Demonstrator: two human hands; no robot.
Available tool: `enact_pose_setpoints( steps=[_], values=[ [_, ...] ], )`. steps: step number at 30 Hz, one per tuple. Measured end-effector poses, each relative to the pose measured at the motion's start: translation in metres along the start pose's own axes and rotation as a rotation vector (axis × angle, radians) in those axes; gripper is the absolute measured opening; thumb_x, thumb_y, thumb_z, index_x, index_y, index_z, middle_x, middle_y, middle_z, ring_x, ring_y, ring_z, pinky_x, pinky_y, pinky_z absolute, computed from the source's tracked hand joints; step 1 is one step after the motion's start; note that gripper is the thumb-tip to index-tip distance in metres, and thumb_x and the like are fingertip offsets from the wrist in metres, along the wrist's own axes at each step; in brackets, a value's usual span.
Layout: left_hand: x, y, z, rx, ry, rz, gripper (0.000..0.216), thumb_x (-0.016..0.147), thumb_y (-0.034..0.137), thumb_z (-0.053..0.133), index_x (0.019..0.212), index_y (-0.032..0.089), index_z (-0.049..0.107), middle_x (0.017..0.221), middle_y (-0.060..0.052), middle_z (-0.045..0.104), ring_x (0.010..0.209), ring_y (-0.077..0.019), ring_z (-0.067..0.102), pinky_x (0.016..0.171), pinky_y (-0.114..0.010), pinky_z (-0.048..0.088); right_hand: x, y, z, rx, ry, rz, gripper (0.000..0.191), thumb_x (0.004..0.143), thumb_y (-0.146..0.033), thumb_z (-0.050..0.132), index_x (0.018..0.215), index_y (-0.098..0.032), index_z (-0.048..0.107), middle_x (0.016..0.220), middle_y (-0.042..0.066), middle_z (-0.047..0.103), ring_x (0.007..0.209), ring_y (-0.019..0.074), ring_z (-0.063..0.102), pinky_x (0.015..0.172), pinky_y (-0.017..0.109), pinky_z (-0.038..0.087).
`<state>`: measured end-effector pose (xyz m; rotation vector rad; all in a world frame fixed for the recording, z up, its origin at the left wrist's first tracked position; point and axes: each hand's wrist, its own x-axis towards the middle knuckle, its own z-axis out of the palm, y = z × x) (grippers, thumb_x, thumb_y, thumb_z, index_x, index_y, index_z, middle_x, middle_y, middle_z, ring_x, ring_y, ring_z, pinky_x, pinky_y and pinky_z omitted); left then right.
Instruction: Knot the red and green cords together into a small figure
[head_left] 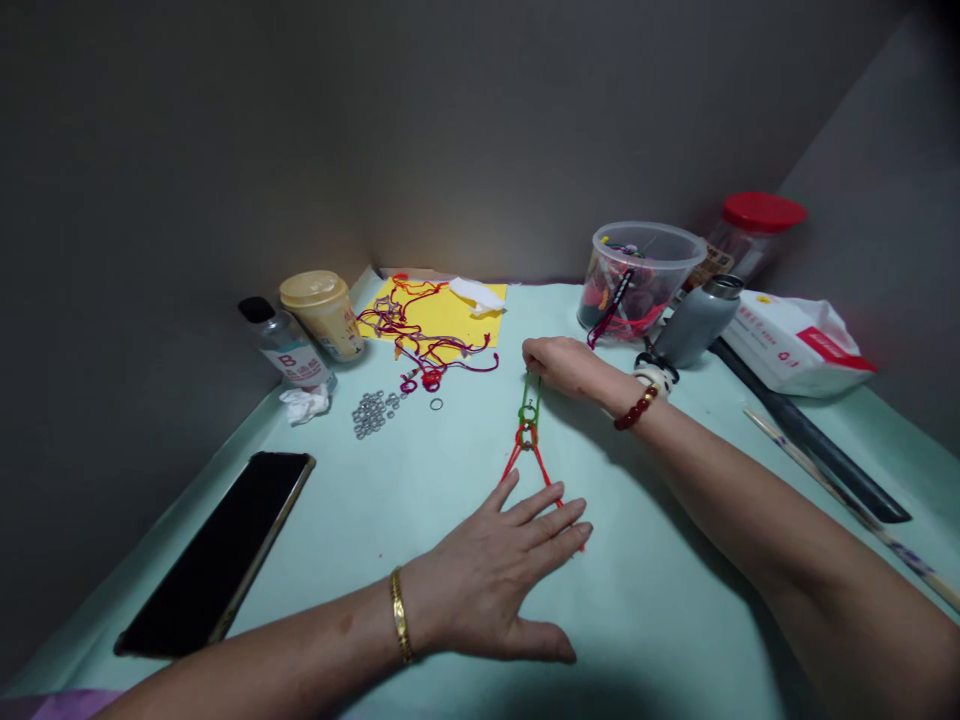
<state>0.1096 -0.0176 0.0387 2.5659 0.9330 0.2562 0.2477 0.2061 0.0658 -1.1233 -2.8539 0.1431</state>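
A knotted cord piece (529, 430), green at its far end and red at its near end with small metal rings in the middle, lies stretched on the pale green table cover (660, 600). My right hand (564, 366) is closed, pinching the green end. My left hand (501, 575) lies flat with fingers spread, pressing the red cord ends down onto the cover.
A black phone (217, 552) lies at the left. Behind are a small bottle (283, 346), a lidded cup (324, 314), a heap of metal rings (373, 412), loose cords on yellow paper (427, 325), a plastic tub (637, 275), a grey flask (699, 318), a tissue pack (791, 342) and long sticks (817, 445).
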Motion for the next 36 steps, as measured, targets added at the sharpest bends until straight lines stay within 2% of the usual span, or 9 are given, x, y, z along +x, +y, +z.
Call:
enact_pose_setpoints(
  steps=[11, 27, 31, 36],
  values=[
    [0.000, 0.001, -0.001, -0.009, -0.013, -0.008, 0.083, 0.088, 0.066, 0.043, 0.153, 0.021, 0.017, 0.158, -0.009, 0.023, 0.147, -0.0304, 0.015, 0.118, -0.057, -0.003, 0.018, 0.008, 0.004, -0.041, -0.004, 0.028, 0.021, 0.087, -0.012, 0.045, 0.097, -0.018, 0.062, 0.095, 0.010, 0.069, 0.075, 0.0186, 0.056, 0.058, 0.028, 0.023],
    [0.000, 0.001, -0.001, -0.012, -0.021, -0.017, 0.084, 0.088, 0.069, 0.041, 0.153, 0.022, 0.018, 0.158, -0.009, 0.024, 0.147, -0.0312, 0.016, 0.118, -0.058, -0.002, 0.028, 0.014, 0.005, -0.022, 0.001, 0.064, 0.024, 0.088, -0.008, 0.045, 0.102, -0.016, 0.063, 0.099, 0.013, 0.069, 0.084, 0.0214, 0.060, 0.064, 0.028, 0.033],
    [0.001, 0.001, -0.001, -0.045, -0.036, -0.031, 0.087, 0.086, 0.073, 0.039, 0.153, 0.021, 0.020, 0.159, -0.009, 0.022, 0.147, -0.0308, 0.014, 0.118, -0.058, -0.006, 0.025, 0.015, 0.003, -0.002, -0.005, 0.078, 0.020, 0.093, -0.018, 0.052, 0.110, -0.016, 0.062, 0.109, 0.014, 0.066, 0.094, 0.0224, 0.061, 0.077, 0.032, 0.044],
    [0.000, 0.002, -0.001, -0.063, -0.053, -0.049, 0.087, 0.086, 0.073, 0.040, 0.153, 0.022, 0.020, 0.159, -0.007, 0.020, 0.148, -0.0289, 0.011, 0.118, -0.057, -0.007, 0.026, 0.017, 0.004, 0.003, -0.008, 0.097, 0.036, 0.093, -0.037, 0.057, 0.124, -0.017, 0.056, 0.125, 0.009, 0.057, 0.103, 0.0207, 0.061, 0.087, 0.044, 0.054]
  ],
)
